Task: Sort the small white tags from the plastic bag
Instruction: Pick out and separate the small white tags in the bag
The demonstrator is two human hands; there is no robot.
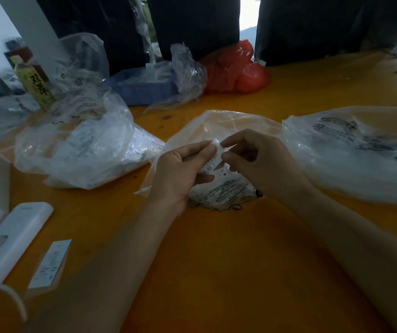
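Observation:
Both hands meet at the middle of the orange table (228,248), above a clear plastic bag (219,131) with black print. My left hand (180,171) pinches the top of a small white tag (216,152) between thumb and fingers. My right hand (257,162) pinches the same tag from the right with thumb and forefinger. The tag hangs between the two hands and bears small dark print. More tags lie under the hands inside the bag, one marked M.
A clear bag stuffed with white tags (79,145) lies at the left, another printed bag (360,150) at the right. A blue tray (142,87) and a red bag (238,68) stand behind. A white remote (7,243) and a tag stack (48,265) lie front left.

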